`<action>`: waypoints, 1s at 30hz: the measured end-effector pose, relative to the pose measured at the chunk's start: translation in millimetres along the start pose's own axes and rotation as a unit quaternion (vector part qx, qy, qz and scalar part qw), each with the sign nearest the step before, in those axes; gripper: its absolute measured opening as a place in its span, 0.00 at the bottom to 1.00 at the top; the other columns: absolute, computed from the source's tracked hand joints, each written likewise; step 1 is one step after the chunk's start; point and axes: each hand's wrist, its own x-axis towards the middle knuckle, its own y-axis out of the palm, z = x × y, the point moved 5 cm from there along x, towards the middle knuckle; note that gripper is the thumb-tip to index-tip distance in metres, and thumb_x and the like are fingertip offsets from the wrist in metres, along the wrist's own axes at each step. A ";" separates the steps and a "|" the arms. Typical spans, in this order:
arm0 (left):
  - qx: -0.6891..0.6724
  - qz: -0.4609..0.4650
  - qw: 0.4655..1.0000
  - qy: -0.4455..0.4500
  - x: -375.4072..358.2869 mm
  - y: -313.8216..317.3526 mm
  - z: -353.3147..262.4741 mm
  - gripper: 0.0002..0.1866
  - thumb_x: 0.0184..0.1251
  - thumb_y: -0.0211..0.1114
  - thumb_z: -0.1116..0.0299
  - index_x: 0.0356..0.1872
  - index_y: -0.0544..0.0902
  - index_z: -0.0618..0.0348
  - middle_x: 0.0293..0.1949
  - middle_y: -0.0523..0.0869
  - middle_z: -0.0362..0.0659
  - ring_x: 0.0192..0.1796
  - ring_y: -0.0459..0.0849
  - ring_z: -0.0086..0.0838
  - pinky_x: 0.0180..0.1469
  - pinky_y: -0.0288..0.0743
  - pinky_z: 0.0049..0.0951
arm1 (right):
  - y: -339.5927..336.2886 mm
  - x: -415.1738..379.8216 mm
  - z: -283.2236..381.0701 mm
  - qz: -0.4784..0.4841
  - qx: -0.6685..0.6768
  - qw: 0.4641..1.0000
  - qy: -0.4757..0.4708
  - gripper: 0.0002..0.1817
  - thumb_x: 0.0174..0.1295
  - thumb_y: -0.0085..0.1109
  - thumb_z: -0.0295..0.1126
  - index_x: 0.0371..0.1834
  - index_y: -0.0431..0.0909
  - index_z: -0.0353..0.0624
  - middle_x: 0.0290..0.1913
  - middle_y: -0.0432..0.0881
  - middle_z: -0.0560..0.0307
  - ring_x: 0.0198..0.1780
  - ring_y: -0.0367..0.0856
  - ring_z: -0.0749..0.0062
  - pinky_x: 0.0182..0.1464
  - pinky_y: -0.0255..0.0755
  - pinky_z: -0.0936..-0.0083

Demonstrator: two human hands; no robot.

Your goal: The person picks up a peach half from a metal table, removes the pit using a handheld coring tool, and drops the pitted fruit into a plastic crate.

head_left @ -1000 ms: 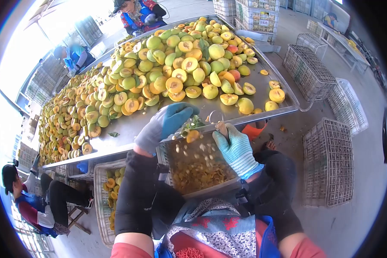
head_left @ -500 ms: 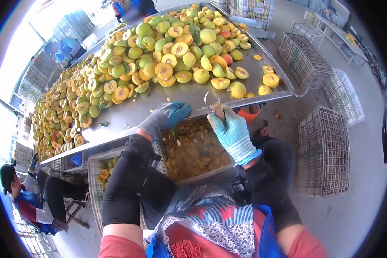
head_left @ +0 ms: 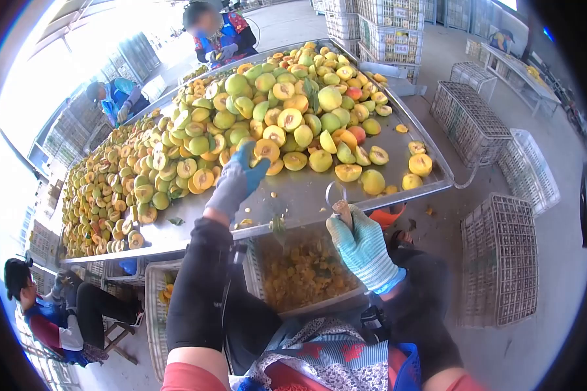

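The left hand (head_left: 236, 181), gloved, fingers open, is reaching over the steel table (head_left: 306, 195) toward a halved peach (head_left: 266, 150) lying just beyond its fingertips; the right hand (head_left: 362, 247) is gripping a looped pitting knife (head_left: 338, 199) at the table's edge; a careless grab could roll neighbouring fruit off; the half is showing orange flesh around a dark pit hollow.

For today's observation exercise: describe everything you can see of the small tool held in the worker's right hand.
The tool is a thin metal loop on a short brownish handle. The right hand, in a light blue knitted glove, grips the handle, so only the loop and the handle's top show. It points up, its loop over the metal table's front edge and above the crate of pits. Whether it touches the table cannot be told.
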 end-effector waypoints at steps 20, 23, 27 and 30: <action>-0.492 -0.039 0.862 -0.113 -88.8 4.4 -4.1 0.19 0.72 0.62 0.61 0.54 0.77 0.66 0.36 0.84 0.42 0.34 0.82 0.23 0.34 0.75 0.20 | 79.1 5.7 -14.6 0.080 -0.077 0.992 -0.057 0.19 0.68 0.58 0.43 0.42 0.76 0.33 0.28 0.81 0.36 0.33 0.82 0.38 0.35 0.75 0.53; -0.639 -0.030 0.764 -0.086 -113.3 16.8 -7.7 0.25 0.77 0.53 0.54 0.61 0.74 0.66 0.49 0.83 0.47 0.50 0.81 0.31 0.52 0.76 0.29 | 99.4 -1.7 -22.4 0.132 -0.121 0.983 -0.046 0.23 0.68 0.55 0.46 0.47 0.74 0.33 0.29 0.82 0.35 0.34 0.82 0.38 0.36 0.75 0.50; -0.587 -0.110 0.801 -0.043 -126.9 34.6 20.8 0.30 0.78 0.49 0.48 0.63 0.74 0.67 0.54 0.81 0.49 0.57 0.80 0.35 0.61 0.75 0.34 | 112.2 -4.8 -29.6 0.145 -0.140 0.978 -0.051 0.22 0.68 0.55 0.47 0.48 0.74 0.36 0.27 0.82 0.37 0.33 0.82 0.37 0.35 0.75 0.49; -0.540 -0.146 0.829 -0.019 -131.1 34.8 25.4 0.30 0.78 0.49 0.46 0.61 0.75 0.66 0.54 0.81 0.49 0.56 0.81 0.36 0.60 0.76 0.35 | 123.2 -9.9 -31.1 0.137 -0.120 0.982 -0.052 0.20 0.68 0.55 0.46 0.48 0.74 0.38 0.27 0.82 0.37 0.32 0.82 0.37 0.34 0.75 0.48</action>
